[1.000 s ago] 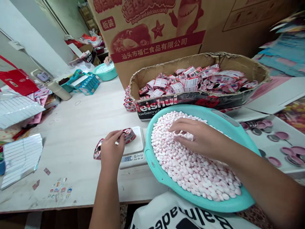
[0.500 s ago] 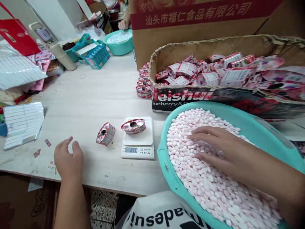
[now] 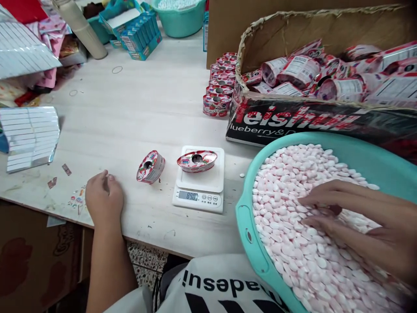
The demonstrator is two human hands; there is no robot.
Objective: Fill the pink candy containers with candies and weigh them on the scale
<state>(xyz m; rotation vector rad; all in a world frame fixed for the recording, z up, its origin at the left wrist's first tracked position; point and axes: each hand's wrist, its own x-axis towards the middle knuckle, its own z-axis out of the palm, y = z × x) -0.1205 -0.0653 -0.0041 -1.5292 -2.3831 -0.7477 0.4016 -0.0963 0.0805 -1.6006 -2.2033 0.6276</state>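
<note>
At a white table (image 3: 97, 121), candies (image 3: 293, 217) are held in a basin (image 3: 374, 156), presumably for easy reach, the right hand (image 3: 387, 221) cupped over them, thumb apart; a packet (image 3: 208, 164) is weighed on a scale (image 3: 198, 205), left hand (image 3: 104, 198) rested, empty, half-curled.

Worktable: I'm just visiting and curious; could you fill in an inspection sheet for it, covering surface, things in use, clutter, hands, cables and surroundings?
Surface: pale table with small dark marks toward the front edge.
Things in use: scale bearing a pack, display apparently 89.0; second pack left of it; bowl of candies at right.
Clutter: loose candy, scraps, stickers.
Left hand: near the front edge, loosely curled; any contents hidden.
Right hand: at the candies, fingers apart; cannot tell whether it holds any.
Cables: nothing seen.
Surroundings: carton of packs, row of packs beside it, blue boxes, silvery sheet.
</note>
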